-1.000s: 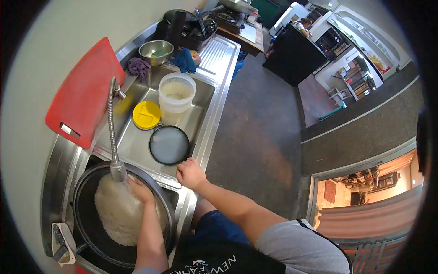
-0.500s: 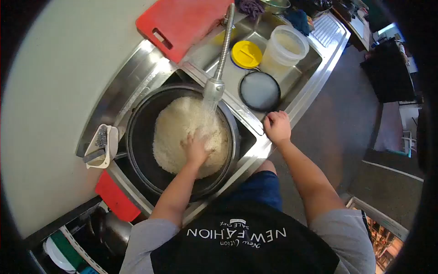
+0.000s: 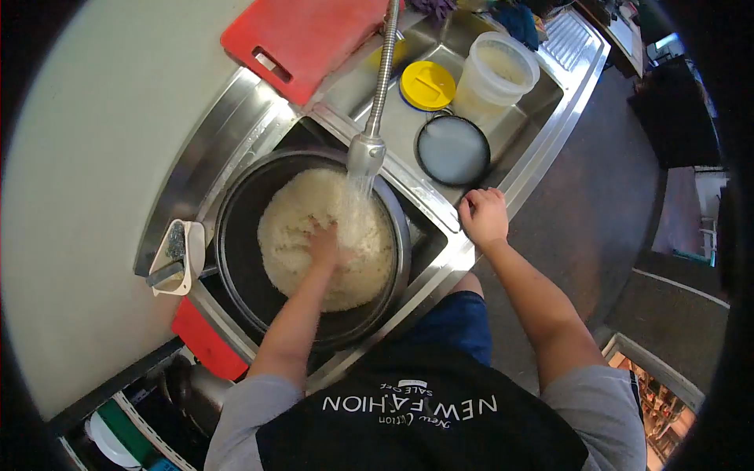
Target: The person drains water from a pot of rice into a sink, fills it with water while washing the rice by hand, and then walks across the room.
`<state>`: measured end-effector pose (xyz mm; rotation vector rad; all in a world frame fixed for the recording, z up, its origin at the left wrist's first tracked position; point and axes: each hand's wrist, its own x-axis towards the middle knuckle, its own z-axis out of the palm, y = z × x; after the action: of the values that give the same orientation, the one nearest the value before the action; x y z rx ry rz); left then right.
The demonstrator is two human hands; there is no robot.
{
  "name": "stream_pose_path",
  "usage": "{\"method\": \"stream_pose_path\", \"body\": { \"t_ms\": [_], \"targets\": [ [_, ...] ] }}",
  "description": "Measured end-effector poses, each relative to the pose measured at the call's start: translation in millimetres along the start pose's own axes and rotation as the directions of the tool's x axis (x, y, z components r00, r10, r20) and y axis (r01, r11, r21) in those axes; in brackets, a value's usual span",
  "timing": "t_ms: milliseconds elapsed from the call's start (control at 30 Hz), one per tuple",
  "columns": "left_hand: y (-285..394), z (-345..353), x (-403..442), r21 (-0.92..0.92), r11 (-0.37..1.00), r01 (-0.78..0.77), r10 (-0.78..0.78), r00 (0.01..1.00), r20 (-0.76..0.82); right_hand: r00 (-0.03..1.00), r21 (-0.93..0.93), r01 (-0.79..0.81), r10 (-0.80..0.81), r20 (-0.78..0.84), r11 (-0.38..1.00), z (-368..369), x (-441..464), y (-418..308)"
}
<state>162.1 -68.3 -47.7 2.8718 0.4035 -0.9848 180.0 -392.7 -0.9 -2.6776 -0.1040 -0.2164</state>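
My left hand (image 3: 323, 245) is open, its fingers spread and partly sunk into the wet, pale rice-like grains (image 3: 294, 267). The grains lie in a large dark round pot (image 3: 236, 290) set in the near basin. Water runs from the metal spray head (image 3: 367, 153) onto the grains, just beside this hand. My right hand (image 3: 484, 216) rests on the steel sink's front rim (image 3: 463, 255), right of the pot, fingers curled in and nothing visible in them. Near its fingertips is a round black-rimmed pan or lid (image 3: 453, 151) with cloudy liquid.
The far basin holds a yellow lid (image 3: 428, 85) and a translucent tub (image 3: 500, 68). A red board (image 3: 306, 39) leans at the wall. Left of the pot hangs a holder (image 3: 180, 255) with scrubbers. Another red item (image 3: 206, 337) is below the sink edge.
Since the first frame the view has swung down over the pot, and my left hand has gone from beside the spray head into the grains. My right hand stays on the rim.
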Motion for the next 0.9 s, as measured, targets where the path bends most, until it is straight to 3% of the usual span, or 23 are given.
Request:
{"method": "stream_pose_path", "body": {
  "t_ms": [100, 200, 300, 433, 500, 600, 633, 667, 700, 800, 900],
  "targets": [
    [7.9, 55.0, 22.5, -0.221, 0.971, -0.093, 0.08, 0.994, -0.069, 1.0, 0.007, 0.01, -0.01, -0.026, 1.0, 2.9, -1.6, 1.7],
    [26.8, 59.9, 30.8, -0.162, 0.986, -0.044, 0.037, 0.998, -0.049, 1.0, -0.012, 0.008, -0.008, 0.014, 1.0, 0.5, -3.0, 2.7],
    [41.2, 63.1, 35.4, -0.168, 0.983, -0.074, 0.045, 0.985, -0.169, 1.0, -0.004, 0.007, -0.006, 0.026, 1.0, 0.1, -1.5, 2.5],
    [68.8, 44.3, 45.9, -0.158, 0.987, 0.006, -0.019, 0.996, -0.083, 0.999, -0.006, 0.031, -0.031, 0.019, 1.0, -0.3, -0.1, 2.3],
    [71.6, 71.3, 62.1, -0.115, 0.993, -0.014, 0.002, 0.995, -0.098, 0.996, -0.005, 0.045, -0.044, 0.078, 0.999, -0.2, -0.1, 3.3],
    [46.3, 98.8, 77.9, -0.149, 0.975, -0.164, 0.145, 0.981, -0.127, 0.996, 0.003, -0.008, 0.008, 0.093, 1.0, 4.2, -2.7, 10.2],
    [34.0, 101.0, 78.8, -0.219, 0.949, -0.228, 0.207, 0.971, -0.116, 0.998, -0.064, -0.002, -0.001, -0.059, 0.998, 2.1, -6.9, 2.7],
    [21.5, 97.9, 75.7, -0.293, 0.914, -0.281, 0.261, 0.959, -0.109, 0.999, -0.137, -0.017, 0.01, -0.049, 0.99, 13.6, -10.2, 11.3],
    [15.8, 47.3, 52.0, -0.386, 0.878, -0.284, 0.32, 0.947, 0.033, 1.0, -0.058, 0.007, -0.006, 0.018, 0.998, -2.4, -5.3, 5.1],
    [-42.7, 12.5, 74.4, -0.666, 0.718, -0.203, 0.43, 0.882, 0.195, 0.997, 0.031, 0.029, -0.031, 0.068, 0.999, -6.8, -3.1, 7.1],
    [-65.4, -21.5, 91.6, -0.601, 0.778, -0.184, 0.097, 0.98, -0.175, 0.997, 0.03, 0.063, -0.062, -0.045, 0.998, -4.3, -4.0, 5.4]
  ]
}}
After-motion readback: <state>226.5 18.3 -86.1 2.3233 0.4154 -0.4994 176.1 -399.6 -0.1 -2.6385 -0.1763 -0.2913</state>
